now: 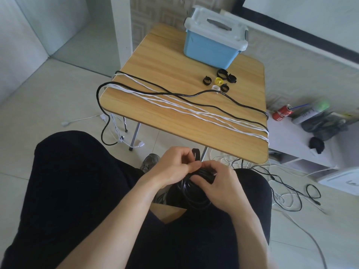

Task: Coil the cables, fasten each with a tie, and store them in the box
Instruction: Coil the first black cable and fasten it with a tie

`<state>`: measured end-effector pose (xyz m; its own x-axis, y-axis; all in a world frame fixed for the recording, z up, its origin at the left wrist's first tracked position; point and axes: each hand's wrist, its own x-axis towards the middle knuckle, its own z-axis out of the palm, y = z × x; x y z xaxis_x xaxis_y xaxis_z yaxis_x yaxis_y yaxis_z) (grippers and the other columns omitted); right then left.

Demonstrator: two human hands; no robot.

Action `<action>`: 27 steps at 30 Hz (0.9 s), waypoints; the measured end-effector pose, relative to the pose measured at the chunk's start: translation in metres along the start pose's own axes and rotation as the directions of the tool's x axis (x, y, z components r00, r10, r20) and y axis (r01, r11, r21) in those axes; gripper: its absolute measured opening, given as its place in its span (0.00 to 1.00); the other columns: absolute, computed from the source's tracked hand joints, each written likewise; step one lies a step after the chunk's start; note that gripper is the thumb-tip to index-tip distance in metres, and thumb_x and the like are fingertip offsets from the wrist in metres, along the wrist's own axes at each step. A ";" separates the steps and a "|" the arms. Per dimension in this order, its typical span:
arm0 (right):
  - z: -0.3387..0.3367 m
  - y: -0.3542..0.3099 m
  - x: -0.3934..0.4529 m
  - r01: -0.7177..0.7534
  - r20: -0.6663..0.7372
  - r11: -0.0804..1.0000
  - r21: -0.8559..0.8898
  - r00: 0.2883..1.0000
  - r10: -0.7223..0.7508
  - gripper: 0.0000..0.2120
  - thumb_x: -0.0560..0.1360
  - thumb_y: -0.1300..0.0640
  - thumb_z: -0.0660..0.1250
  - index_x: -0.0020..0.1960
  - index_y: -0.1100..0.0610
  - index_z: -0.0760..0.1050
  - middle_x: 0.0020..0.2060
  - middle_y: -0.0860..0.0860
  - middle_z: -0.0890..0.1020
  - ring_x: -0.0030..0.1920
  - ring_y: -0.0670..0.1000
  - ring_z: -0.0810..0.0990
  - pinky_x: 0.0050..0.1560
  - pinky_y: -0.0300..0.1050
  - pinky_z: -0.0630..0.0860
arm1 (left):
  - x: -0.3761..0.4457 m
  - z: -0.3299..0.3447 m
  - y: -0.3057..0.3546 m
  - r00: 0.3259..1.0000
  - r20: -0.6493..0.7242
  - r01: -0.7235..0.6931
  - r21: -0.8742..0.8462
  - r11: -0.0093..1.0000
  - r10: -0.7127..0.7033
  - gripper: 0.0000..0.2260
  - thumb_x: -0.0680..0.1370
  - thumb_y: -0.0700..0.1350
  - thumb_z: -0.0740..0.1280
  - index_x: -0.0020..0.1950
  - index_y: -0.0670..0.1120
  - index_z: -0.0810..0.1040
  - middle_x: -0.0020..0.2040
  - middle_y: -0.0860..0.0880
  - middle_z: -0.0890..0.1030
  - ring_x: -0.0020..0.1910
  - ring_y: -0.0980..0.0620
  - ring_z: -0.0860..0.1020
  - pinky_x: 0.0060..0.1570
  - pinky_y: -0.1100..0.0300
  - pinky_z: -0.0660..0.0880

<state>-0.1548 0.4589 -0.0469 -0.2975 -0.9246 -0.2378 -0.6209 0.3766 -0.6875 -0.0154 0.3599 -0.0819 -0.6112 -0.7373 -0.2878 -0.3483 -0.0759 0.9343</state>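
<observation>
Coiled black round cable (194, 191) sat in the lap, below the wooden bench (174, 121). Left hand (174, 167) pinched the black strap tie (196, 155) standing up at the coil's top; right hand (219, 183) gripped the coil just beside it. Blue plastic lidded box (209, 47) was well ahead at the bench's far edge, lid on.

A home room — tiled floor (58, 98), folding table (194, 133).

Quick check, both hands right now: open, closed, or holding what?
Left hand: pinches the black tie at the top of the coiled black cable.
Right hand: grips the coiled black cable.
</observation>
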 end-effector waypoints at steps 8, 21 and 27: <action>0.004 0.002 -0.002 -0.007 -0.091 0.999 0.052 0.996 0.012 0.11 0.70 0.55 0.79 0.51 0.47 0.83 0.41 0.39 0.85 0.44 0.35 0.82 0.41 0.26 0.74 | -0.001 -0.007 0.003 0.998 0.032 0.054 -0.047 0.997 -0.053 0.07 0.79 0.48 0.71 0.45 0.45 0.83 0.42 0.46 0.84 0.45 0.47 0.82 0.49 0.55 0.79; 0.019 0.004 -0.010 -0.036 -0.216 0.958 0.283 0.971 0.101 0.13 0.66 0.63 0.82 0.47 0.49 0.87 0.39 0.38 0.86 0.42 0.39 0.85 0.42 0.30 0.78 | 0.003 -0.001 0.007 0.984 0.021 0.169 0.154 0.973 -0.174 0.12 0.80 0.53 0.68 0.44 0.46 0.85 0.43 0.49 0.84 0.45 0.53 0.81 0.50 0.55 0.78; 0.018 0.006 -0.008 0.026 -0.255 0.925 0.378 0.964 0.077 0.13 0.64 0.65 0.82 0.44 0.53 0.84 0.39 0.45 0.87 0.42 0.45 0.87 0.45 0.41 0.83 | 0.004 -0.001 0.015 0.962 -0.037 0.272 0.034 0.962 -0.271 0.10 0.77 0.52 0.72 0.45 0.45 0.84 0.44 0.47 0.85 0.46 0.52 0.81 0.51 0.56 0.77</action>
<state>-0.1435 0.4679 -0.0615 -0.5196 -0.8476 -0.1074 -0.3082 0.3032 -0.9017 -0.0222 0.3558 -0.0691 -0.4672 -0.7136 -0.5220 -0.5255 -0.2507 0.8130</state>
